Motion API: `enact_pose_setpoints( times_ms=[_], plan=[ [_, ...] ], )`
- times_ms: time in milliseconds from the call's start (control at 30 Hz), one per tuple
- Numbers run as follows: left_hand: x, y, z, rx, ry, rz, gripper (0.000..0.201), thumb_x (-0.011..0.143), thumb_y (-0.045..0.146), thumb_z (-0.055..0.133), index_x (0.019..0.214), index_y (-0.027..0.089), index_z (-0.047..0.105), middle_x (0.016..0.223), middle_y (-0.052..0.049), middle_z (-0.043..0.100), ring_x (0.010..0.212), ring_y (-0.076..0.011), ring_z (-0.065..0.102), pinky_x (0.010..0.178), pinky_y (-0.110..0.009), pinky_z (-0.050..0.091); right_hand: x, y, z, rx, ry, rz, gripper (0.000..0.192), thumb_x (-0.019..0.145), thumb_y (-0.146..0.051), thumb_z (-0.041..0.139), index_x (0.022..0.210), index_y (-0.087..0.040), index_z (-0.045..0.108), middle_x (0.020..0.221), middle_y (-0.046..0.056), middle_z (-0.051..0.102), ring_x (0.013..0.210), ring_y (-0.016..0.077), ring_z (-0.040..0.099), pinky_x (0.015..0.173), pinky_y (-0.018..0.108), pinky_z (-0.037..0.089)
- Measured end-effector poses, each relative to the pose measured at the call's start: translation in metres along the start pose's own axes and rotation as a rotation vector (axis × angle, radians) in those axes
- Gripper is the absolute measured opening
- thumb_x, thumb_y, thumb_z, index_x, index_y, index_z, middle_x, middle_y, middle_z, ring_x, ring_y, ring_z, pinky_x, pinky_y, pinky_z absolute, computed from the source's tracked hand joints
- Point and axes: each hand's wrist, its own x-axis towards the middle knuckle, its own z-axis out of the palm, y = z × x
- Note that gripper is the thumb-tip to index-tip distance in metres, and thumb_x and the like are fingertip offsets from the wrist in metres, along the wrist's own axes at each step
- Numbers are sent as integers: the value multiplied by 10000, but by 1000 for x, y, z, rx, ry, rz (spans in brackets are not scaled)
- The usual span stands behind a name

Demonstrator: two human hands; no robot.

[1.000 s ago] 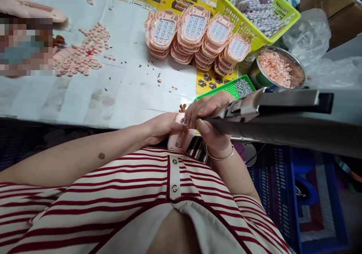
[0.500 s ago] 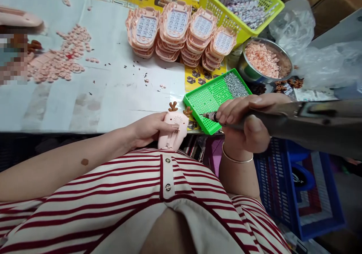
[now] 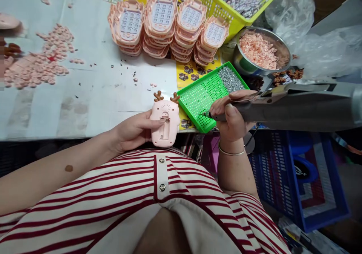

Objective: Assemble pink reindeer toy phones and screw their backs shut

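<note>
The long white-covered surface [image 3: 98, 105] stretched across the view, with a blue openwork plastic crate [image 3: 325, 219] below it at the right. A yellow-green slatted plastic basket [image 3: 217, 11] stood at the back, full of whitish pieces. The long grey power tool [image 3: 311, 109], shaped like a screwdriver, was clasped in the right hand [image 3: 233, 116], its tip over the green perforated plastic tray [image 3: 203, 99]; whether it touched the tray could not be told. Four stacks of pink plastic shells [image 3: 161, 20] stood behind the tray, and a round steel bowl [image 3: 284, 52] of small pink parts near its far corner. The left hand [image 3: 135, 131] gripped a pale pink plastic toy [image 3: 166, 127] at the surface's near edge, thumb across its oblong recess. Two brown antlers [image 3: 158, 95] topped the toy, near the tray's left corner. Small round pink pieces [image 3: 42, 69] lay heaped at the far left, and tiny silvery screws [image 3: 230, 78] filled the tray's far end.
</note>
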Motion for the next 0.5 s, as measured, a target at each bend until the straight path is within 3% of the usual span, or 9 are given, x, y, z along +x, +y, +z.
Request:
enact_pose_setpoints(
  times_ms=[200,500],
  plan=[
    [-1,3,9,-73,118,106,433,790,115,741,1214,193,698,1212,-111,746,990,-267,735,833,-382,634,-1,4,0,39,-9,0,228,815,-466,756,965,-325,658,555,-81,472,385,110,458,385,264,414],
    [2,5,12,-91,151,184,344,889,145,679,1228,201,669,1238,-103,728,1087,-272,714,933,-446,624,-3,6,1,12,-5,18,293,772,-508,782,947,-322,639,663,-52,556,394,113,455,377,301,413]
  ],
)
